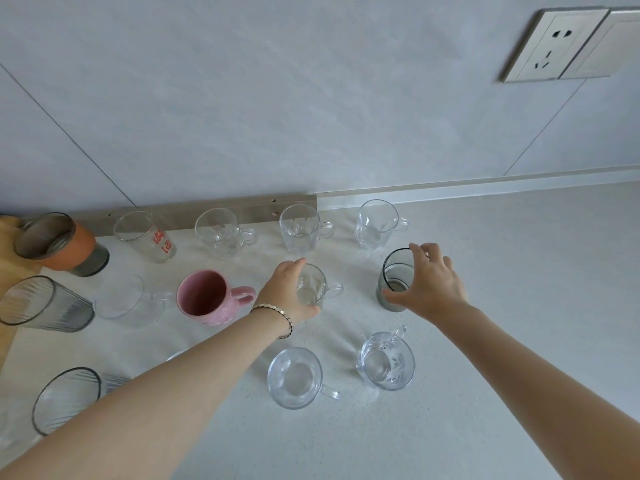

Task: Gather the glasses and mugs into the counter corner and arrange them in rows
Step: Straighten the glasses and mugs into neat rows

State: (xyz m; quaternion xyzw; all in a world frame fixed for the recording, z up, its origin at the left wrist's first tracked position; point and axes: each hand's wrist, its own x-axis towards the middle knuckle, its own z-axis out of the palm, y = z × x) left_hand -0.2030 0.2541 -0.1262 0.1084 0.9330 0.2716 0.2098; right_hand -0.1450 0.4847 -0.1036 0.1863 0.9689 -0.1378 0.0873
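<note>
My left hand (289,292) grips a clear handled glass mug (317,285) in the middle row. My right hand (427,280) holds a grey-tinted glass (393,275) at its rim and side, to the right of that mug. A pink mug (207,297) stands left of my left hand. Along the wall stand an orange-sleeved glass (55,242), a glass with red lettering (145,237) and three clear mugs (221,233) (301,230) (375,225). Near me are two clear mugs (294,377) (386,365).
Ribbed grey glasses (38,304) (65,398) and a clear mug (128,301) stand on the left of the pale counter (502,271). A wooden board (7,230) lies at the far left. A wall socket (550,46) is at the upper right.
</note>
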